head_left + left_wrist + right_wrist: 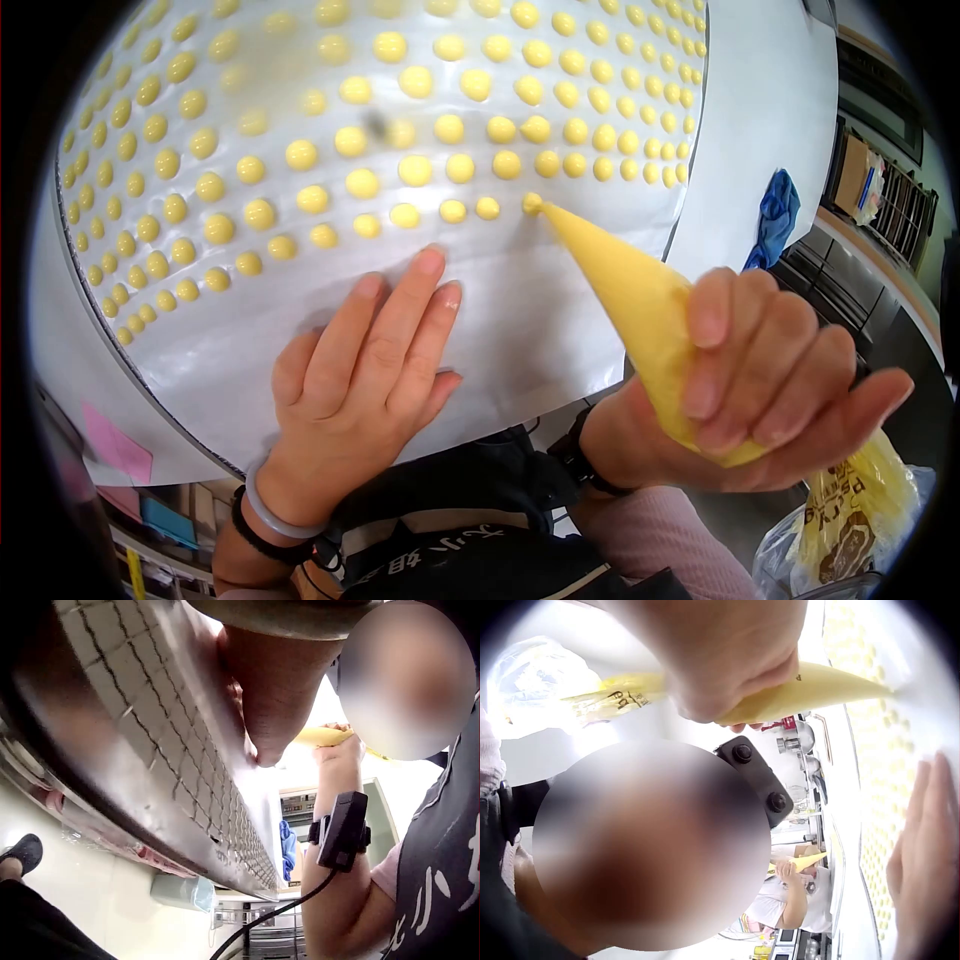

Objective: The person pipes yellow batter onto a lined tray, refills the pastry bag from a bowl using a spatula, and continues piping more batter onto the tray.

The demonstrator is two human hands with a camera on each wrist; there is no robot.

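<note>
My right hand (760,370) grips a piping bag (625,300) full of pale yellow mixture, its fingers curled round the wide end. The bag slants down to the left, with its tip at a small dollop (532,204) at the right end of the nearest row. Rows of round yellow dollops (415,170) cover the far part of a shiny pale sheet (520,340). My left hand (365,360) rests on the bare near part of that sheet, fingers extended, just below the front row. The right wrist view also shows the bag (829,686) tapering towards the sheet.
Wire mesh (165,712) shows along the table side in the left wrist view. A blue cloth (775,220) lies at the right edge, and a yellow printed plastic bag (850,510) sits low right. Behind, another person (791,900) holds a similar yellow bag.
</note>
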